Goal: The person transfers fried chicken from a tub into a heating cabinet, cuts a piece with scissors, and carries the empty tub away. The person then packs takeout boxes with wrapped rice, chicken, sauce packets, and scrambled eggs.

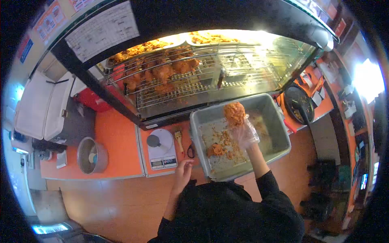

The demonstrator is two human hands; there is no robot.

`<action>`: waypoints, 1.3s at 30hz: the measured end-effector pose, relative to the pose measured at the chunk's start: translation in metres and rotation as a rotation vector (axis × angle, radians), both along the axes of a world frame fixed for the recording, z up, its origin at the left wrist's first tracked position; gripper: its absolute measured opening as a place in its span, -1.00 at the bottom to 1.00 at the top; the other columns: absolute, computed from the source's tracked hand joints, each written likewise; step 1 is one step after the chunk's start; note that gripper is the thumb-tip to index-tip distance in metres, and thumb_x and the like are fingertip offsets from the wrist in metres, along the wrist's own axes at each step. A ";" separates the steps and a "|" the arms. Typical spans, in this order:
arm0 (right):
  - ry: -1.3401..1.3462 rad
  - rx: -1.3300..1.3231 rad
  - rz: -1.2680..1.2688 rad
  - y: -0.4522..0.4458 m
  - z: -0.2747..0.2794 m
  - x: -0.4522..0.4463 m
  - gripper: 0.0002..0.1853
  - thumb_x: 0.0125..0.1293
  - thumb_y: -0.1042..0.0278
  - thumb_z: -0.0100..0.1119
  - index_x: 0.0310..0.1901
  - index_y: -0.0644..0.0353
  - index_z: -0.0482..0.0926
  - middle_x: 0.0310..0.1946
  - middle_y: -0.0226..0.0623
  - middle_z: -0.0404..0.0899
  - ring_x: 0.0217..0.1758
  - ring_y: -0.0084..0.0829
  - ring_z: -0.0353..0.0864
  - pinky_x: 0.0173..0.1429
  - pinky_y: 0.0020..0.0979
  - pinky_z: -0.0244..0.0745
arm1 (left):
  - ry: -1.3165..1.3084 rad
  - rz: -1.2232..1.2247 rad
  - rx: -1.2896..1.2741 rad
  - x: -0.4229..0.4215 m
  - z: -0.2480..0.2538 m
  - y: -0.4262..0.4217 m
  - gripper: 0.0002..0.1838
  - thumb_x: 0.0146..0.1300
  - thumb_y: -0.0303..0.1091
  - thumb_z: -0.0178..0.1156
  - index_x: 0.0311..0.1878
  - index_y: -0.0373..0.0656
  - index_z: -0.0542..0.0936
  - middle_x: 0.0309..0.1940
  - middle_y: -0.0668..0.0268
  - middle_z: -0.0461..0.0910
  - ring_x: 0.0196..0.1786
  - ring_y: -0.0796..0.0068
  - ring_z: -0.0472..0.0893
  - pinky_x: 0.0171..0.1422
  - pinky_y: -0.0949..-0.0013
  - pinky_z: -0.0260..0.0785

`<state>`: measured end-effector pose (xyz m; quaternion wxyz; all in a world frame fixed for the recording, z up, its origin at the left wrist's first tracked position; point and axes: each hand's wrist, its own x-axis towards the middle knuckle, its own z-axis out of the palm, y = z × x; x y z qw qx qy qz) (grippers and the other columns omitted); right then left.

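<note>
My right hand [244,133], in a clear plastic glove, grips a crusty piece of fried chicken [234,113] over a grey plastic tub [287,139]. Beneath it, loose crumbs and a small fried chunk [216,150] lie on the tub's bottom. My left hand [184,171] is bare and hovers by the counter's front edge, left of the tub. Its fingers are loosely curled together, with nothing visible in them. Close to it are black-handled scissors [191,151], a brush with a yellowish handle [179,142] and a digital kitchen scale [163,150].
A lit glass display cabinet [194,101] behind the tub holds fried chicken [164,73] on wire racks. Left on the orange counter [117,133] stand a round metal pot [92,156] and an open cooler box [50,105]. A black pan [299,103] sits to the right.
</note>
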<state>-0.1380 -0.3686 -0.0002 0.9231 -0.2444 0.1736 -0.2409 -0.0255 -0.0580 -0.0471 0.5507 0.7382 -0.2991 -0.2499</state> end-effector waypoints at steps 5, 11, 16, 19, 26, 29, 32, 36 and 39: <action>-0.017 -0.169 0.029 0.047 0.056 0.059 -0.39 0.25 0.08 0.23 0.27 0.14 0.33 0.17 -0.24 0.46 0.17 -0.35 0.47 0.20 -0.33 0.44 | 0.051 0.005 -0.014 0.000 0.007 -0.003 -0.82 0.35 -0.40 0.05 -0.04 -0.20 0.53 -0.24 0.22 0.60 -0.13 0.41 0.59 -0.05 0.36 0.42; 0.151 -0.103 0.024 0.079 0.125 0.150 -0.50 0.29 0.07 0.21 0.20 0.05 0.39 0.09 -0.38 0.49 0.15 -0.39 0.48 0.08 -0.40 0.44 | 0.047 0.034 0.062 0.007 0.026 0.002 -0.81 0.36 -0.36 0.05 -0.06 -0.20 0.54 -0.21 0.22 0.60 -0.13 0.37 0.60 -0.03 0.35 0.42; 0.056 -0.074 -0.009 0.076 0.156 0.219 -0.65 0.31 0.13 0.21 0.05 0.06 0.47 -0.07 -0.36 0.55 -0.03 -0.37 0.56 -0.16 -0.49 0.48 | 0.013 0.104 0.054 0.014 0.012 0.015 -0.82 0.37 -0.39 0.03 -0.06 -0.20 0.55 -0.23 0.24 0.60 -0.21 0.49 0.56 -0.07 0.43 0.40; 0.152 -0.060 -0.050 0.080 0.175 0.243 -0.70 0.31 0.17 0.20 0.00 0.10 0.50 -0.16 -0.36 0.58 -0.18 -0.36 0.61 -0.29 -0.48 0.49 | 0.022 0.130 0.031 0.017 0.008 0.022 -0.82 0.37 -0.39 0.03 -0.05 -0.21 0.54 -0.24 0.26 0.59 -0.23 0.50 0.55 -0.09 0.43 0.40; 0.603 -1.622 -0.357 0.064 0.170 0.281 -0.69 0.26 0.32 0.14 0.02 0.22 0.52 -0.11 -0.19 0.62 -0.12 -0.32 0.63 -0.12 -0.38 0.59 | 0.027 0.128 0.039 0.019 0.015 0.028 -0.80 0.38 -0.33 0.05 -0.04 -0.18 0.53 -0.25 0.26 0.58 -0.21 0.50 0.57 -0.10 0.41 0.42; 0.930 -1.945 -0.283 0.083 0.200 0.276 -0.66 0.18 0.36 0.09 0.01 0.15 0.55 -0.09 -0.12 0.61 -0.05 -0.20 0.58 0.02 -0.24 0.52 | 0.011 0.108 0.059 0.021 0.011 0.028 -0.79 0.38 -0.30 0.05 -0.04 -0.18 0.53 -0.23 0.25 0.58 -0.18 0.48 0.57 -0.09 0.41 0.42; 1.013 -2.029 -0.216 0.086 0.197 0.296 -0.59 0.11 0.31 0.09 0.05 0.05 0.54 -0.04 -0.11 0.58 0.02 -0.06 0.51 0.12 -0.16 0.44 | 0.017 0.094 0.064 0.022 0.013 0.024 -0.79 0.38 -0.31 0.04 -0.04 -0.19 0.53 -0.20 0.25 0.58 -0.14 0.43 0.59 -0.08 0.38 0.42; 0.924 -2.122 -0.369 0.092 0.177 0.315 -0.64 0.11 0.17 0.11 -0.05 0.06 0.58 -0.03 -0.20 0.57 0.11 -0.14 0.47 0.20 -0.24 0.34 | -0.051 0.057 0.014 0.022 0.014 0.022 -0.80 0.38 -0.33 0.03 -0.03 -0.19 0.52 -0.17 0.24 0.57 -0.12 0.40 0.59 -0.06 0.37 0.42; 1.005 -1.962 -0.255 0.091 0.193 0.323 -0.60 0.14 0.10 0.07 -0.03 0.10 0.57 -0.02 -0.19 0.56 0.12 -0.19 0.48 0.17 -0.22 0.35 | 0.031 0.038 0.056 0.020 0.021 0.022 -0.80 0.38 -0.34 0.02 -0.03 -0.19 0.52 -0.13 0.23 0.57 -0.07 0.36 0.60 -0.02 0.35 0.42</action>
